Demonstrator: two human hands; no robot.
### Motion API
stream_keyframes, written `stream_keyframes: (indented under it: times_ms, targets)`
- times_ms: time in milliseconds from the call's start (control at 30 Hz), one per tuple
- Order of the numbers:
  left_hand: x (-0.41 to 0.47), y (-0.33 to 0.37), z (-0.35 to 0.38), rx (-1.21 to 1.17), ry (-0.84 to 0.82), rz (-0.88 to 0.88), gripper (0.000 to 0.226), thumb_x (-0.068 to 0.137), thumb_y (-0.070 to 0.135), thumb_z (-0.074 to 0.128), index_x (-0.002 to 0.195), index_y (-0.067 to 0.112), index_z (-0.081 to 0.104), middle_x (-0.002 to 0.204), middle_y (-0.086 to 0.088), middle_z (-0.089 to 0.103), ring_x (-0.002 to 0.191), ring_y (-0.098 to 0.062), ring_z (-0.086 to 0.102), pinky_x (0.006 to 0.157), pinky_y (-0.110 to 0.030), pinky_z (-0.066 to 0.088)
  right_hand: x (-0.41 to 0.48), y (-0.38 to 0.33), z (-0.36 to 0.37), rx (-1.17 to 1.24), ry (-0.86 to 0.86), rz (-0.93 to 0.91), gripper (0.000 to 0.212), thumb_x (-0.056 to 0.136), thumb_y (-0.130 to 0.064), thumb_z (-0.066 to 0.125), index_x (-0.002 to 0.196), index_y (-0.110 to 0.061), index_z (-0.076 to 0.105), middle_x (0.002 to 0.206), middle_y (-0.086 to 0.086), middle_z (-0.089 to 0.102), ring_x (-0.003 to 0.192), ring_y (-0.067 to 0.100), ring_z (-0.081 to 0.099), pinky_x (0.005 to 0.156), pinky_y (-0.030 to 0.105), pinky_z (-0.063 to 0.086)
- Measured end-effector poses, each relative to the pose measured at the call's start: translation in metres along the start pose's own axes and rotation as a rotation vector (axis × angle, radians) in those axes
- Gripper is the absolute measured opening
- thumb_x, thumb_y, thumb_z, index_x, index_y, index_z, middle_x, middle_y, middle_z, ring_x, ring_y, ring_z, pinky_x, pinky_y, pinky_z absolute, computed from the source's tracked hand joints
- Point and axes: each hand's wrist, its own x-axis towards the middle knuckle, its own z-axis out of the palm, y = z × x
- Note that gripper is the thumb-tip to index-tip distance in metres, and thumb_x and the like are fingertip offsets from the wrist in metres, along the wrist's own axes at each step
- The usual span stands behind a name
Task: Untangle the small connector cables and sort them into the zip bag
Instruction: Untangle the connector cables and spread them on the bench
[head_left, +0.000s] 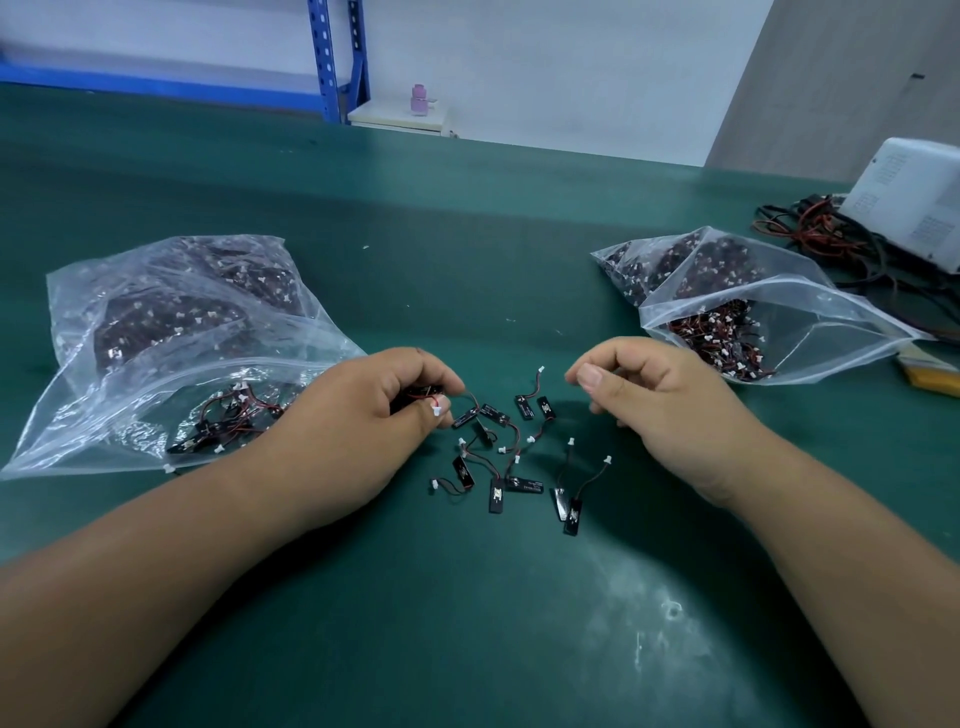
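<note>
Your left hand grips a small bunch of cables, a white plug showing at the fingertips. Your right hand is curled, with nothing visible in it. Loose cables lie on the mat between your hands, some still crossed. The left bag and right bag are both open and well filled; I cannot tell which is the source. Judged: mid-task.

Loose black cables between zip bags

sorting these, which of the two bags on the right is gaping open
The nearer bag, beside the right hand: its zip mouth gapes wide, with loose cables inside. The packed bag behind it shows no opening.
</note>
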Motion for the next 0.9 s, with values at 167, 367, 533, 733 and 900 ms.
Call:
stream_keyframes:
  times_ms: [167,367,533,733,900]
  targets:
    - [0.000,0.001,0.000,-0.015,-0.004,-0.011,0.025,0.093,0.027,0.059,0.100,0.051,0.061,0.088,0.027,0.070,0.086,0.005,0.064,0.074,-0.022,0.044,-0.001,0.000,0.001,0.059,-0.006,0.024,0.035,0.087,-0.057,0.047,0.091,-0.035,0.074,0.097,-0.004,0.070,0.094,0.010,0.065,0.087,0.030,0.047]
    - [0.000,0.001,0.000,-0.026,-0.002,-0.022,0.026,0.094,0.025,0.060,0.098,0.050,0.062,0.088,0.025,0.070,0.084,0.001,0.065,0.075,-0.023,0.047,-0.001,0.001,0.001,0.096,-0.028,0.022,0.048,0.088,-0.064,0.040,0.096,-0.031,0.074,0.098,-0.012,0.071,0.096,0.006,0.065,0.090,0.028,0.041]
    - [0.000,0.000,0.000,-0.021,-0.003,-0.021,0.024,0.094,0.026,0.060,0.098,0.050,0.062,0.089,0.025,0.070,0.084,0.001,0.065,0.074,-0.022,0.046,-0.003,0.000,0.002,0.087,-0.053,0.033,0.047,0.091,-0.059,0.039,0.095,-0.029,0.075,0.100,-0.014,0.071,0.100,0.004,0.064,0.093,0.028,0.041]
    - [0.000,0.002,0.000,-0.011,-0.006,-0.024,0.026,0.094,0.026,0.059,0.099,0.051,0.061,0.088,0.026,0.070,0.083,-0.001,0.065,0.075,-0.024,0.048,-0.006,-0.007,0.003,-0.021,-0.163,0.017,0.049,0.096,-0.060,0.041,0.109,-0.027,0.075,0.123,-0.015,0.067,0.121,-0.004,0.055,0.112,0.025,0.036]
    - [0.000,0.003,0.000,-0.019,-0.005,-0.022,0.025,0.094,0.025,0.059,0.099,0.049,0.061,0.087,0.025,0.071,0.084,0.002,0.064,0.073,-0.021,0.044,-0.011,-0.012,0.003,0.003,-0.231,0.040,0.056,0.088,-0.057,0.035,0.123,-0.028,0.068,0.129,-0.018,0.064,0.124,-0.008,0.052,0.113,0.020,0.034]
